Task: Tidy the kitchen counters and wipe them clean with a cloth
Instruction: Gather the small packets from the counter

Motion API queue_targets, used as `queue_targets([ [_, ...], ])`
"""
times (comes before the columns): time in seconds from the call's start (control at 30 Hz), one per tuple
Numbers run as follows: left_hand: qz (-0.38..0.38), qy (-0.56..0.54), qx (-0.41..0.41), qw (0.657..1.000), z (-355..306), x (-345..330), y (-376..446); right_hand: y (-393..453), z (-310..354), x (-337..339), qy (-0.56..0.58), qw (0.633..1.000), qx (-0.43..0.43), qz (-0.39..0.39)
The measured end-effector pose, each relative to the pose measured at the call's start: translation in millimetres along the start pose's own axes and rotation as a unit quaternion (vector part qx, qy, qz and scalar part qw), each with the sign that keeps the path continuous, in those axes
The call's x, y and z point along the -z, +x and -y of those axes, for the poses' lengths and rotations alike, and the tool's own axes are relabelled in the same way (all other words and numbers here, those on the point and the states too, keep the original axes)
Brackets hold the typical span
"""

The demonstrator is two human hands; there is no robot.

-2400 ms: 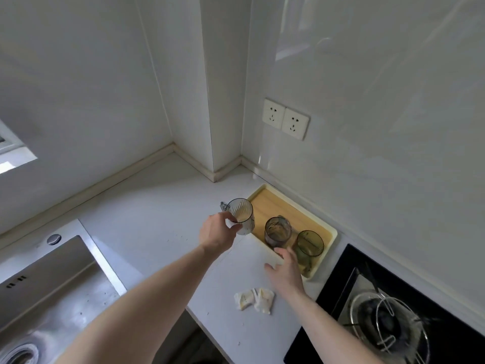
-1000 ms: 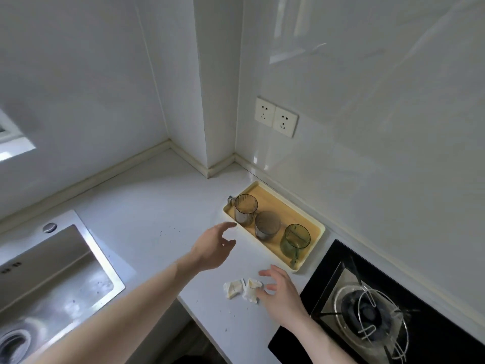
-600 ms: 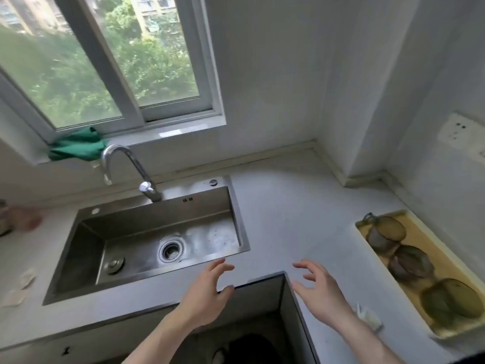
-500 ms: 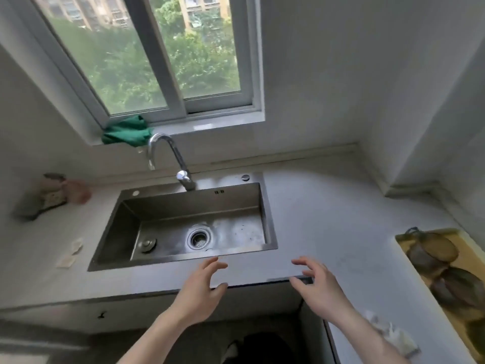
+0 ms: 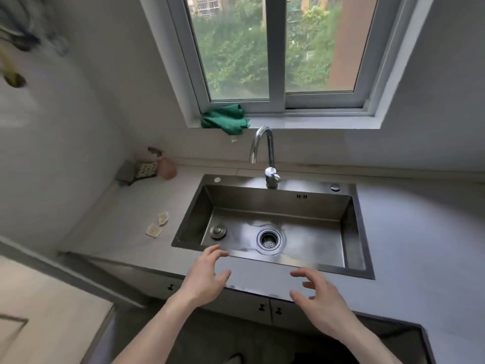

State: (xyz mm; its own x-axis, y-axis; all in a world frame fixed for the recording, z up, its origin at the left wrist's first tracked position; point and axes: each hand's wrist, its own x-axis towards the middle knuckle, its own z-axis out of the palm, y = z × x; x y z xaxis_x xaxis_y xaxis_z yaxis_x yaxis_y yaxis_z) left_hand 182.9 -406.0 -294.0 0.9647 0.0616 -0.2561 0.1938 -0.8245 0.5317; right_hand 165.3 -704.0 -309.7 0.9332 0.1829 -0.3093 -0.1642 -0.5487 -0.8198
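With my left hand and right hand both empty and loose-fingered, reaching for the green cloth at twelve o'clock risks clipping the faucet.

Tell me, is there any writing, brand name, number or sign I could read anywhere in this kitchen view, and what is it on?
None can be read.
Sink: a small dark mark on its back wall, too small to tell whether it is lettering.
Patterned pouch in the counter corner: dots only, blurred.
Small packets on the counter: no legible print.
Green cloth on the windowsill: a small tag hangs below it, unreadable.
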Motion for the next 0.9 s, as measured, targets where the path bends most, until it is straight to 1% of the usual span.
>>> queue_targets([
  [0.13,-0.007,0.015,0.035,0.999,77,46,50,38,32,-60,0.005,1.000,-0.013,-0.004],
  [0.3,-0.004,0.042,0.098,0.994,167,89,127,79,68,-115,-0.004,1.000,-0.029,-0.001],
  [0.4,0.013,0.068,0.141,0.988,210,102,158,98,93,-141,-0.010,0.999,-0.031,0.005],
  [0.47,0.030,0.086,0.152,0.984,236,109,175,108,109,-159,-0.014,0.999,-0.028,0.010],
  [0.63,0.081,0.119,0.173,0.974,273,106,201,120,128,-186,-0.038,0.999,-0.029,0.018],
  [0.8,0.109,0.142,0.144,0.973,289,101,222,132,132,-205,-0.057,0.997,-0.039,0.026],
  [0.9,0.125,0.133,0.132,0.974,294,102,237,138,134,-214,-0.062,0.997,-0.047,0.027],
])
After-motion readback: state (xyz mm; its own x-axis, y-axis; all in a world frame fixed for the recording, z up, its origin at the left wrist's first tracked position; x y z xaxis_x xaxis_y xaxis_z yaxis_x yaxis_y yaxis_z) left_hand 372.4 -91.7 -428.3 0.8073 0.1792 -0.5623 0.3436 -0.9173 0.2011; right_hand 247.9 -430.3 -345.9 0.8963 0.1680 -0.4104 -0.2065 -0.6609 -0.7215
